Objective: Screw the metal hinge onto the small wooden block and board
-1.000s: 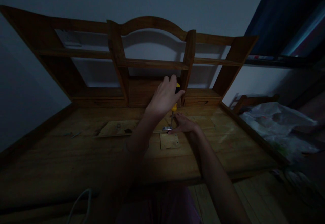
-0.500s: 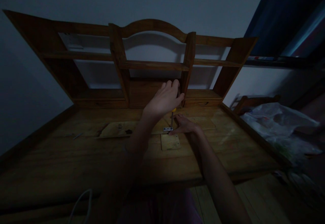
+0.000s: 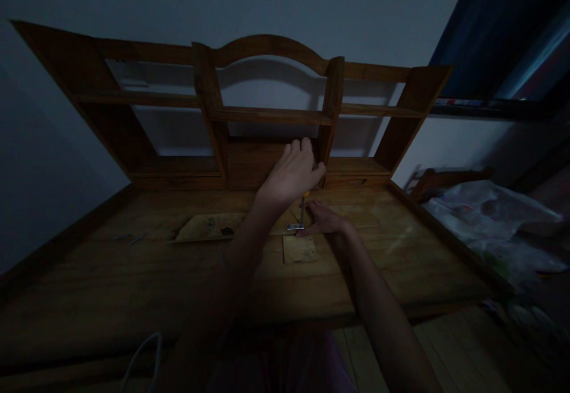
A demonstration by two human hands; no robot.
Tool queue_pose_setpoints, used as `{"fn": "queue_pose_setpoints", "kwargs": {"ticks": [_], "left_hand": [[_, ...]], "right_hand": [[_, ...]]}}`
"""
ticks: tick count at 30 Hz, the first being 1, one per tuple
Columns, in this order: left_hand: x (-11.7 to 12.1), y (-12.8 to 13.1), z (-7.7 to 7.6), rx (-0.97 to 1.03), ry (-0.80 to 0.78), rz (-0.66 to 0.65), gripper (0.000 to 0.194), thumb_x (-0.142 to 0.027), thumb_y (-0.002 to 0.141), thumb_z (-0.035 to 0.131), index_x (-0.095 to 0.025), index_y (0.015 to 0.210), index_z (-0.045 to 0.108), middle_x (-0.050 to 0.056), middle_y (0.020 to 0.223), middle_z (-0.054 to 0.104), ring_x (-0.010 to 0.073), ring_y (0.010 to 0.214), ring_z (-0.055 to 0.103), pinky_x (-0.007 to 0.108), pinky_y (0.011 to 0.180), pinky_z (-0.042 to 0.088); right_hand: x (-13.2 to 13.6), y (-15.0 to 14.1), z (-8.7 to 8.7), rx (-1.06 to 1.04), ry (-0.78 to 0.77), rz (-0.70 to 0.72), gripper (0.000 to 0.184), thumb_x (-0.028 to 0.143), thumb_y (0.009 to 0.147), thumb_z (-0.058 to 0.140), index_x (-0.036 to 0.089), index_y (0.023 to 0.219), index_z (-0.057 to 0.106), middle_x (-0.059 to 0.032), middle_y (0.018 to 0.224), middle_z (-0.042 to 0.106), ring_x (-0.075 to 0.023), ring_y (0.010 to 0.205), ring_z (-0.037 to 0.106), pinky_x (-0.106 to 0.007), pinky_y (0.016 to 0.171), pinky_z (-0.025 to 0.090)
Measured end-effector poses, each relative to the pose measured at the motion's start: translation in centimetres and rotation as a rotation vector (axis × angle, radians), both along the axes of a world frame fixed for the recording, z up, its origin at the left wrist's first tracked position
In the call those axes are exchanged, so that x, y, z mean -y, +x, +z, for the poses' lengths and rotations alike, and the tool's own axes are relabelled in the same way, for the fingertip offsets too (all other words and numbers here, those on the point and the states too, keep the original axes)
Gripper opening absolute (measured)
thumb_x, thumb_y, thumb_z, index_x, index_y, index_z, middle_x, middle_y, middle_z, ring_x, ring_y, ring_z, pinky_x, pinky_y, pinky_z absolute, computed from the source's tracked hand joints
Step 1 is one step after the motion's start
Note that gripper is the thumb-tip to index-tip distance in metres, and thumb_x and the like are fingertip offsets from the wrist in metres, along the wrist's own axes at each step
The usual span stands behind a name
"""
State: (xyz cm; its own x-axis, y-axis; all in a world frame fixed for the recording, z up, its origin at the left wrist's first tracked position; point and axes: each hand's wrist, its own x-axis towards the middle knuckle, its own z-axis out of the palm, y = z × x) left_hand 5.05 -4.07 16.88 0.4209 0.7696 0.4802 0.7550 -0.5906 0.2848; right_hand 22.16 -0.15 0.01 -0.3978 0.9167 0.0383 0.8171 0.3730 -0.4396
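My left hand (image 3: 291,173) is wrapped over the top of a screwdriver (image 3: 303,210). Most of its handle is hidden; a yellow bit and the upright shaft show. The tip stands at the right end of a small silver metal piece (image 3: 294,227), perhaps a catch or a hinge. That piece rests on a long wooden board (image 3: 205,227), which passes behind my left forearm. My right hand (image 3: 327,221) presses flat on the board beside the shaft, fingers spread, thumb by the metal piece. A small square wooden block (image 3: 299,250) lies just in front.
All this is on a wooden desk (image 3: 142,286) with raised side edges. A shelf unit (image 3: 271,115) stands along the back. On the left lies a thin, screw-like or nail-like object (image 3: 138,238). A white cable (image 3: 157,351) hangs at the front; plastic bags (image 3: 485,215) are at right.
My left hand has turned slightly on the screwdriver handle and shifted a little. The right hand and the metal piece stay put.
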Motion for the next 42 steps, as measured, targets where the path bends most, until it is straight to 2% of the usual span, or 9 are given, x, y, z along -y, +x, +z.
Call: {"fn": "queue_pose_setpoints", "kwargs": {"ticks": [2,5,9,15,23,33,42], "left_hand": [[-0.2,0.1,-0.2,0.028,0.014,0.062,0.034,-0.038,0.095,0.052,-0.013,0.117,0.05,0.016,0.117,0.057,0.0291,0.118,0.052,0.041,0.1,0.044],[-0.7,0.0,-0.3,0.035,0.018,0.12,0.031,-0.039,0.096,0.053,-0.015,0.115,0.052,0.014,0.111,0.061,0.0277,0.113,0.057,0.039,0.097,0.046],[-0.7,-0.4,0.1,0.036,-0.002,0.071,0.03,-0.035,0.096,0.054,-0.015,0.117,0.051,0.014,0.112,0.064,0.026,0.106,0.062,0.037,0.092,0.048],[0.2,-0.3,0.7,0.016,-0.028,0.015,0.036,-0.024,0.094,0.051,-0.013,0.127,0.044,0.015,0.112,0.066,0.0256,0.108,0.06,0.037,0.093,0.047],[-0.2,-0.1,0.3,-0.039,-0.02,-0.012,0.026,-0.029,0.094,0.051,-0.015,0.115,0.051,0.015,0.111,0.063,0.0284,0.11,0.057,0.039,0.093,0.046],[-0.9,-0.6,-0.1,-0.012,0.007,-0.033,0.035,-0.029,0.09,0.066,-0.017,0.118,0.05,0.012,0.11,0.065,0.0269,0.105,0.062,0.035,0.088,0.048],[-0.8,-1.0,0.2,-0.023,0.002,-0.039,0.032,-0.026,0.089,0.066,-0.016,0.116,0.052,0.011,0.103,0.067,0.0256,0.101,0.064,0.034,0.085,0.048]], "right_hand": [[0.0,0.0,0.0,-0.008,0.004,0.003,0.097,0.069,0.054,0.084,0.017,0.131,0.054,-0.0161,0.131,0.054,-0.0371,0.128,0.047,-0.051,0.11,0.037],[0.0,0.0,-0.1,-0.009,0.003,0.002,0.097,0.069,0.054,0.083,0.016,0.13,0.055,-0.0169,0.129,0.055,-0.0373,0.127,0.048,-0.05,0.108,0.038],[0.0,0.0,-0.1,-0.004,0.001,0.006,0.1,0.07,0.054,0.083,0.015,0.132,0.053,-0.0172,0.13,0.054,-0.0366,0.128,0.047,-0.048,0.11,0.038],[0.1,-0.1,0.2,0.014,-0.004,0.001,0.099,0.068,0.054,0.084,0.017,0.133,0.053,-0.0163,0.133,0.052,-0.0369,0.129,0.046,-0.049,0.111,0.037],[0.2,-0.1,0.1,0.0,0.01,0.002,0.098,0.067,0.055,0.084,0.016,0.133,0.053,-0.0174,0.133,0.053,-0.0369,0.129,0.047,-0.05,0.109,0.038],[0.1,0.0,0.1,0.019,-0.01,-0.005,0.102,0.072,0.053,0.082,0.015,0.133,0.054,-0.0177,0.135,0.052,-0.0376,0.131,0.045,-0.049,0.11,0.037],[0.0,0.1,-0.1,-0.018,-0.005,0.003,0.101,0.069,0.054,0.083,0.017,0.135,0.052,-0.0165,0.135,0.052,-0.0363,0.132,0.044,-0.048,0.111,0.036]]}}
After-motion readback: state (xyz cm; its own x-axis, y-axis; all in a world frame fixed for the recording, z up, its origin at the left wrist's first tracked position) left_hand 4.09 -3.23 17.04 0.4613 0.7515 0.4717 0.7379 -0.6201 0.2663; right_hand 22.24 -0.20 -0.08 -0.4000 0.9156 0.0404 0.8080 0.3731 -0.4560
